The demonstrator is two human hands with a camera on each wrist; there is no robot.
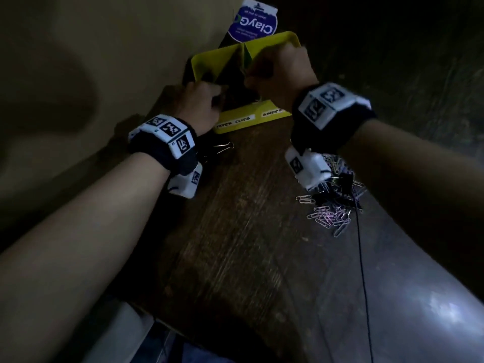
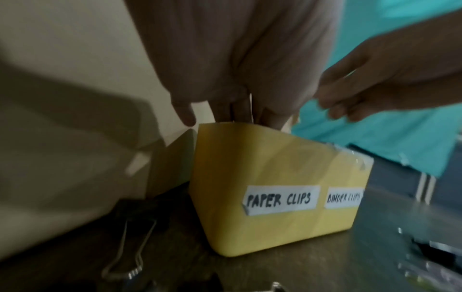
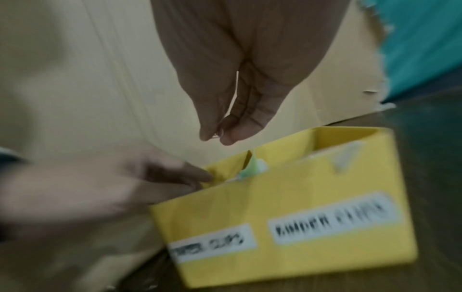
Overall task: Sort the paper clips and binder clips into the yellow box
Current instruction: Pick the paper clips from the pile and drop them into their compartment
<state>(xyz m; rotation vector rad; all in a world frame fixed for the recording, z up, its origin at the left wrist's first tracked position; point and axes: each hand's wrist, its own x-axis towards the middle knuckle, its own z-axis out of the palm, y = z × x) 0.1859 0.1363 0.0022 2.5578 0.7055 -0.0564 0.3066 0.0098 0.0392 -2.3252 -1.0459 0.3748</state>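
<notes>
The yellow box point(image 1: 272, 39) stands at the table's far end, its front labelled "PAPER CLIPS" and "BINDER CLIPS". My left hand point(image 2: 240, 116) points its bunched fingers down into the left, paper-clip side of the yellow box point(image 2: 250, 158), with a thin wire clip pinched between them. My right hand point(image 3: 216, 138) hovers above the middle of the yellow box point(image 3: 300, 187), thumb and forefinger pinching a small shiny paper clip. In the head view, the left hand point(image 1: 209, 98) and right hand point(image 1: 262, 74) are close together over the box. The box's contents are mostly hidden.
A mixed pile of paper clips and black binder clips point(image 1: 332, 203) lies on the dark wooden table point(image 1: 235, 244) to the right, under my right wrist. One binder clip point(image 1: 222, 148) lies by my left wrist. A cream wall runs along the left.
</notes>
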